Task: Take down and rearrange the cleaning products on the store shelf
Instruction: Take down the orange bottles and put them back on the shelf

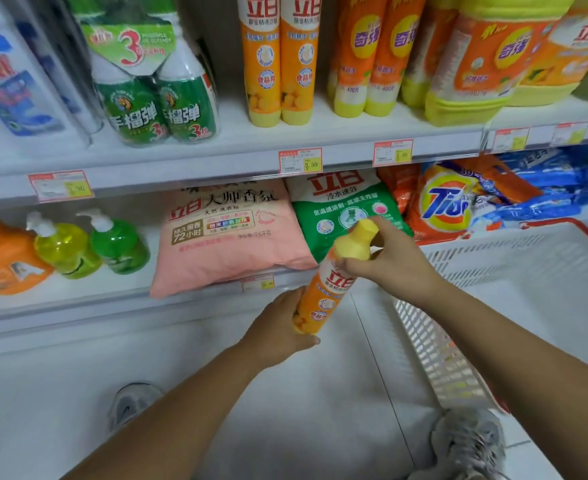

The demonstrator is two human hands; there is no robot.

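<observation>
We're holding 1 orange bottle [330,289] w/ both hands, mid-air in front of the lower shelf [78,296] edge, just left of the white basket [493,271]. Left hand [282,323] is cupping the base, fingers curling round it. Right hand [393,261] is gripping the neck right under the yellow cap [358,237].

Long axis is running tilted: base low-left twd us, cap up-right twd the shelving. Basket's lying to the right, so right hand's nearer it. Upper shelf [233,133] is sitting above & further out. We're guessing the next move is hinging on that: swing right for basket, or lift for shelf.

Counting: 2 matching bottles [263,64] standing upright up top, 1 green twin-pack [154,109], 2 pump bottles [64,251], 3 powder bags [223,244].
</observation>
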